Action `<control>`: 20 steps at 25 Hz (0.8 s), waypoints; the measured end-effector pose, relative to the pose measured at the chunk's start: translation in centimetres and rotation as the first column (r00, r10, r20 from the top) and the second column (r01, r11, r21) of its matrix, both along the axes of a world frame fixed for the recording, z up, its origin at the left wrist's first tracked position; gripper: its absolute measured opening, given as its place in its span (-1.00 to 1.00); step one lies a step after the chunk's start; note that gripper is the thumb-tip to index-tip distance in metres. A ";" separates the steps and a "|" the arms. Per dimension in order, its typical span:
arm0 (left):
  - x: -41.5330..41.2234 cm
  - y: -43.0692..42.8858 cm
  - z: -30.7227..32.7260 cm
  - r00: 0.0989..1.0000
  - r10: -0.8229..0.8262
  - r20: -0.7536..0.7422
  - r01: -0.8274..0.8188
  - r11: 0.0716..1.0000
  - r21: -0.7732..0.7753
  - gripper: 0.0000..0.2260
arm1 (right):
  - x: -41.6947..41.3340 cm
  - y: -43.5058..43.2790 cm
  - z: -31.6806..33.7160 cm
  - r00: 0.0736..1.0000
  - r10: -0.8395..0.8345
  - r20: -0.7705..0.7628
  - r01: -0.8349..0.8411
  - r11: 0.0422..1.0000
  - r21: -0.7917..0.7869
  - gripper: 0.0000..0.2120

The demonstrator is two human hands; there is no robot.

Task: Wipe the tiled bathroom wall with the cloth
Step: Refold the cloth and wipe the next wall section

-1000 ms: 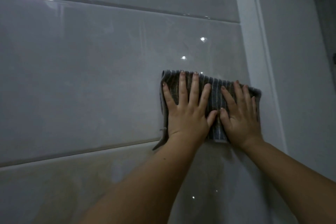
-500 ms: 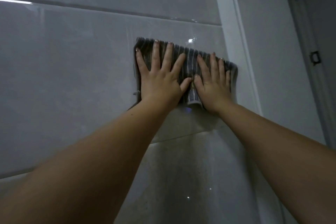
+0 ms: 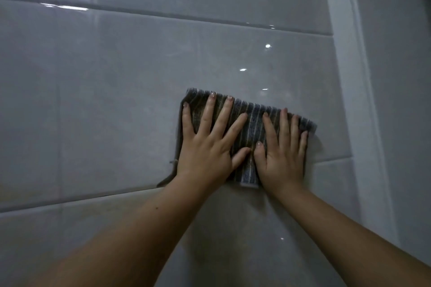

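A dark striped cloth [image 3: 253, 121] lies flat against the glossy grey tiled wall [image 3: 116, 100], near the wall's right end. My left hand [image 3: 207, 144] presses on the cloth's left half with fingers spread straight. My right hand [image 3: 282, 151] presses on the right half, fingers straight and close together. The two thumbs nearly meet over the cloth's middle. A lower left corner of the cloth hangs free below my left wrist.
A white vertical corner trim [image 3: 349, 77] runs down just right of the cloth. Beyond it stands a plain grey side wall [image 3: 401, 100]. Horizontal grout lines [image 3: 163, 16] cross the tiles above and below my hands.
Half a second ago the cloth and both hands were higher, close to the upper grout line. They have slid down to the tile's lower part, near the lower grout line.
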State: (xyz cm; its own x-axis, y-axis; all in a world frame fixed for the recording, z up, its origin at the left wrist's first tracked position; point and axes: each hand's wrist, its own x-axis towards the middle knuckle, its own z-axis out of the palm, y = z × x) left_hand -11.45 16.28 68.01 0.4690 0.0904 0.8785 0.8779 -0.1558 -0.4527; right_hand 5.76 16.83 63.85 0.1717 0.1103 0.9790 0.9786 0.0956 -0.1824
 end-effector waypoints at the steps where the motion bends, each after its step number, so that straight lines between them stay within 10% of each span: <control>1: -2.3 -0.2 0.1 1.000 0.008 0.023 -0.008 1.000 0.008 -0.40 | -2.4 -0.1 0.4 1.000 0.005 0.021 -0.005 1.000 0.010 -0.39; 20: -33.6 -3.3 -1.1 0.985 0.145 0.094 -0.150 0.987 0.051 -0.41 | -31.0 -2.0 3.4 0.880 0.099 0.464 -0.154 0.985 0.081 -0.39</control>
State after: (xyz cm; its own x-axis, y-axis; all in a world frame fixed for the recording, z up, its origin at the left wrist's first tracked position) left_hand -45.06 12.97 66.95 0.3734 0.1005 0.9222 0.9268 0.0024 -0.3755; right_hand -25.27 14.85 67.27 -0.3053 -0.0140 0.9521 0.9286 0.2171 0.3010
